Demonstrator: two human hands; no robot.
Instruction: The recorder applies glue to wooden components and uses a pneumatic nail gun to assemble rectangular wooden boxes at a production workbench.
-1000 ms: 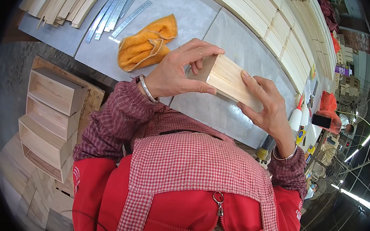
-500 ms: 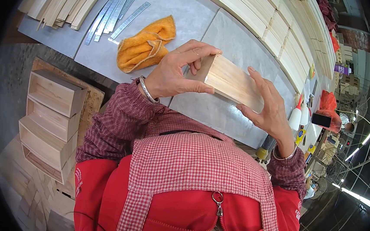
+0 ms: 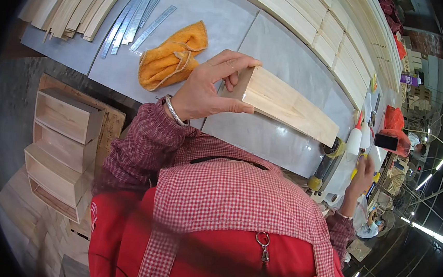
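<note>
My left hand (image 3: 212, 85) grips one end of a long, pale wooden box (image 3: 291, 106), thumb on the near edge and fingers over the far edge. The box is tilted above the grey table, its inside hidden from me. My right hand (image 3: 362, 175) is away from the box, out to the right beyond the table's near corner. Its fingers point upward beside something yellow, too small and partly covered to make out what they do. An orange cloth (image 3: 173, 56) lies crumpled to the left of my left hand.
Thin metal strips (image 3: 131, 24) and wooden slats (image 3: 81, 2) lie at the far left. Stacked wooden boxes (image 3: 59, 146) stand lower left. Long boards (image 3: 313, 26) line the far side. White squeeze bottles (image 3: 355, 138) and a dark cylinder with yellow ends (image 3: 326, 167) are at right.
My right hand has let go of the box's right end and moved right and down. My left hand still holds the box, nearly in the same place.
</note>
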